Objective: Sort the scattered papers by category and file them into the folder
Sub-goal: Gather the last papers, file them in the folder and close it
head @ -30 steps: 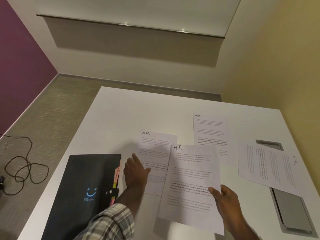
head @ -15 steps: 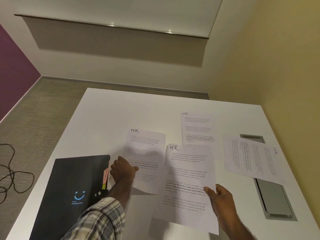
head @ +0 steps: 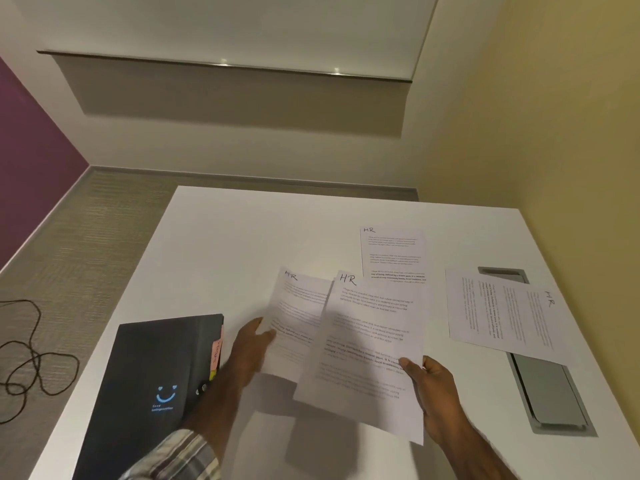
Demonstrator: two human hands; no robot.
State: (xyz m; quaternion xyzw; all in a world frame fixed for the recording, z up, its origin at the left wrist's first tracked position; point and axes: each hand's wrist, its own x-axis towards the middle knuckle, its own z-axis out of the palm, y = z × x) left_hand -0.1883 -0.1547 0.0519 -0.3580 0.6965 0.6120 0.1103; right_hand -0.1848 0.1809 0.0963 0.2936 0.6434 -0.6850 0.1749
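A person sorts papers at a white bench (head: 242, 237), each hand lifting one printed sheet headed "HR" in handwriting. The left hand (head: 254, 344) grips the left sheet (head: 301, 306) by its left edge, thumb on top and fingers curled beneath it. The right hand (head: 436, 393) pinches the right sheet (head: 367, 358) at its right edge, thumb pressed onto the print. Both sheets are raised off the bench and throw shadows below, and the right sheet overlaps the left sheet's right side. A third HR sheet (head: 393, 254) lies flat farther back, its near edge hidden behind the right sheet. A fourth sheet (head: 502, 317), turned sideways with its heading to the right, lies at the right of the bench and partly covers a grey hatch (head: 550, 396) set into the surface. The black folder (head: 152, 386), closed and marked with a blue smile, lies at the near left, just beside the left wrist, with coloured tabs (head: 216, 355) poking from its right edge. A plaid sleeve (head: 176, 459) covers the left forearm. A dark cable (head: 24, 358) loops on the floor at left.
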